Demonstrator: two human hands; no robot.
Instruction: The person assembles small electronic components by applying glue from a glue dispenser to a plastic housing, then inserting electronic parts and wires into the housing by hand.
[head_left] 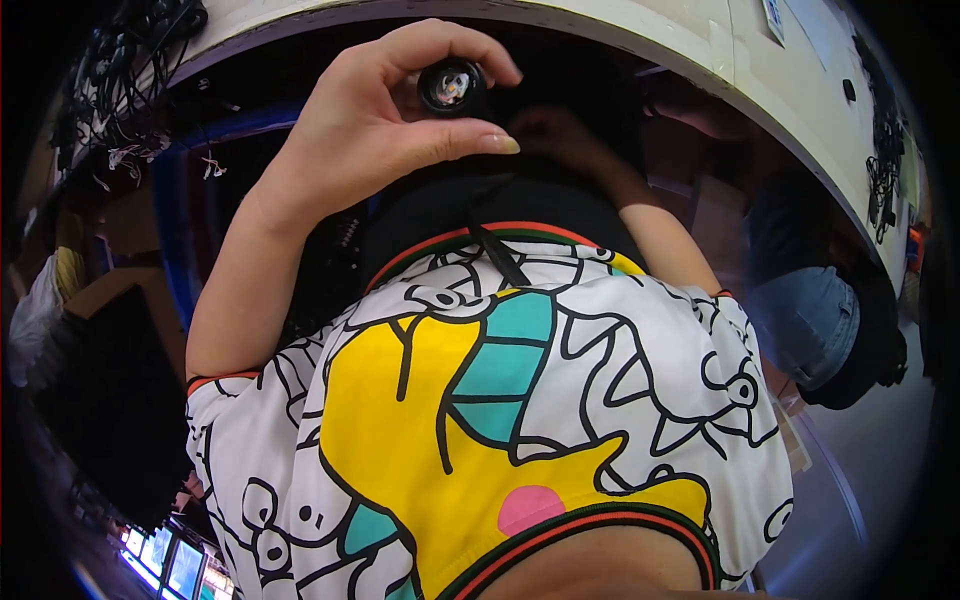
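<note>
My left hand (385,115) is raised in front of the table edge, its thumb and fingers curled round a small black flashlight (452,88). The round clear end of the flashlight faces up, with a bright, shiny inside. Lower down in the shadow, near my lap, rests my right hand (560,135). It is dim there, and I cannot make out its fingers or whether they hold anything.
A pale table edge (640,38) curves across the top. Bundled black cables with bare connector ends (120,60) hang at the left, and more cables (884,150) lie at the right. Cardboard (120,290) stands at the left; a person in jeans (815,325) is at the right.
</note>
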